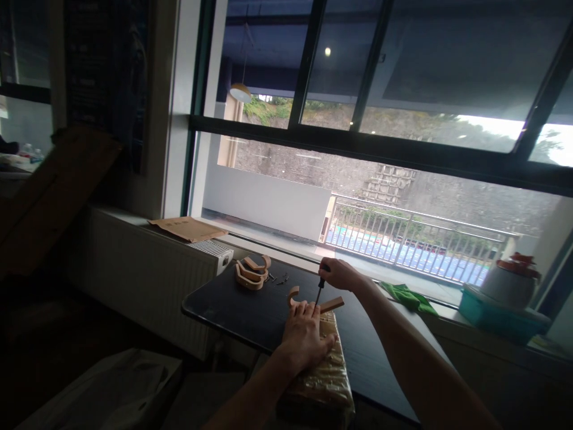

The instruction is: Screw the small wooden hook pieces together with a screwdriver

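Observation:
My right hand [339,273] is closed around the dark handle of a screwdriver [321,285], which stands nearly upright with its shaft pointing down. Its tip ends by the fingers of my left hand [305,329]; the exact contact is hidden. That left hand lies palm down, fingers stretched forward, on a long box wrapped in shiny tape [333,370]. At the box's far end is a curved wooden hook [332,304], partly covered by my left fingers. Several more bent wooden hooks [250,278] lie stacked on the dark table [224,307], with small screws [283,279] beside them.
A green cloth [408,297] lies on the sill to the right, near a teal container [496,313] and a grey jug [510,283]. A brown envelope [190,228] rests on the radiator [152,263] at left. The large window runs behind the table.

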Demonstrator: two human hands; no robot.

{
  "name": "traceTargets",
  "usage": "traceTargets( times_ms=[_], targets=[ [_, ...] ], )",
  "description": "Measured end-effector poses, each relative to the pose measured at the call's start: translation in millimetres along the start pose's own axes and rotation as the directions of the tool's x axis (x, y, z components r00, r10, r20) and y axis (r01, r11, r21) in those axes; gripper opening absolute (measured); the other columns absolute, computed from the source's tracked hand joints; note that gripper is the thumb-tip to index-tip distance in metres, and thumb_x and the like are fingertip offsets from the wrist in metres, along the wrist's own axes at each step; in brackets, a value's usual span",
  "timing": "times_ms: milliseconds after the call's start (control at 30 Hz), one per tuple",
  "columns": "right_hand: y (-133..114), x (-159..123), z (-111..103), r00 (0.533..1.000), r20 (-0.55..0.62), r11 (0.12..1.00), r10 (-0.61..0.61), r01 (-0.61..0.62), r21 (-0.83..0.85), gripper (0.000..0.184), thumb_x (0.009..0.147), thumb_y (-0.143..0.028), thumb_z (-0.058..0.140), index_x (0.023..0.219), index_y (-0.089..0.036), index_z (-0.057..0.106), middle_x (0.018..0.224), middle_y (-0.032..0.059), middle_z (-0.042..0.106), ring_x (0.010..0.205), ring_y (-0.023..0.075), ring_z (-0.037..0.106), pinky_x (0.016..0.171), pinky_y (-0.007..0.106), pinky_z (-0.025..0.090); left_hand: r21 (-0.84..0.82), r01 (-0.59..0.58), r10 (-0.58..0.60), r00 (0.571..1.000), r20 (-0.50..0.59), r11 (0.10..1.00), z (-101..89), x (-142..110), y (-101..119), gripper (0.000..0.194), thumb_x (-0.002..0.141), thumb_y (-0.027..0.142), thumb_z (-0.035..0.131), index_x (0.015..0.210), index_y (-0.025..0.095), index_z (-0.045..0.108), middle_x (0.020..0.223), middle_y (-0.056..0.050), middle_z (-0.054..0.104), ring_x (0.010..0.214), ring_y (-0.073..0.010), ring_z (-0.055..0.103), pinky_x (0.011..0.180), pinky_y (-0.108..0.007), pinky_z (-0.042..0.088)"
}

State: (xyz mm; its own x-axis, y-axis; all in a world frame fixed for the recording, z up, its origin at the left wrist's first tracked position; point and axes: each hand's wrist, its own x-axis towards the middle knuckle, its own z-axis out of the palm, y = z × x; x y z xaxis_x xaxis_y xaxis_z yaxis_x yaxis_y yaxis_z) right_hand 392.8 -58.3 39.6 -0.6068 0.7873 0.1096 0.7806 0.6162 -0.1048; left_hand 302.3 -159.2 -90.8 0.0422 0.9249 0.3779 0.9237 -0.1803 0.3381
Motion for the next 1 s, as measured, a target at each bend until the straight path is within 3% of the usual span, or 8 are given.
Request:
traceTargets(
  times_ms=[233,500,800,1000],
  targets=[
    [-1.7,1.0,6.7,0.998,-0.038,0.999,0.054,-0.054,0.001,0.030,0.091,-0.035,0.053,0.114,-0.016,0.056,0.110,0.0070,0.060,0.091,0.0180,0.061,0.077,0.038,0.051,0.005,-0.003,0.003,1.000,-0.017,1.000,-0.6,0.2,1.4,0.074,0.083,0.060,0.037,0.134,0.007,0.044,0.136,-0.015,0.046,0.127,-0.0323,0.032,0.110,-0.044,0.014],
    [-2.0,-1.4,-1.4,1.000,-0.011,1.000,-0.016,0.016,0.009,0.028,0.091,-0.034,0.053,0.112,-0.016,0.057,0.109,0.0064,0.061,0.089,0.0174,0.061,0.077,0.037,0.052,0.006,0.001,-0.001,1.000,-0.009,1.000,-1.7,-0.7,0.7,0.075,0.084,0.061,0.033,0.135,0.007,0.043,0.136,-0.015,0.046,0.127,-0.0322,0.034,0.110,-0.045,0.016],
    [3.3,-0.5,7.6,0.998,-0.050,0.999,0.046,-0.046,0.019,0.029,0.091,-0.034,0.052,0.113,-0.016,0.057,0.109,0.0067,0.060,0.089,0.0175,0.061,0.077,0.038,0.052,-0.003,0.013,-0.013,1.000,0.020,1.000,-5.2,-1.3,2.7,0.077,0.082,0.063,0.033,0.136,0.007,0.042,0.138,-0.015,0.045,0.130,-0.0320,0.031,0.111,-0.045,0.013],
    [6.2,-1.9,3.3,1.000,-0.020,1.000,0.009,-0.009,0.020,0.028,0.091,-0.034,0.052,0.112,-0.016,0.057,0.107,0.0063,0.061,0.087,0.0168,0.061,0.075,0.036,0.052,0.004,0.013,-0.014,1.000,0.009,1.000,-4.7,-1.7,1.9,0.076,0.082,0.062,0.034,0.135,0.008,0.043,0.137,-0.015,0.045,0.129,-0.0324,0.032,0.110,-0.045,0.016]
  ],
)
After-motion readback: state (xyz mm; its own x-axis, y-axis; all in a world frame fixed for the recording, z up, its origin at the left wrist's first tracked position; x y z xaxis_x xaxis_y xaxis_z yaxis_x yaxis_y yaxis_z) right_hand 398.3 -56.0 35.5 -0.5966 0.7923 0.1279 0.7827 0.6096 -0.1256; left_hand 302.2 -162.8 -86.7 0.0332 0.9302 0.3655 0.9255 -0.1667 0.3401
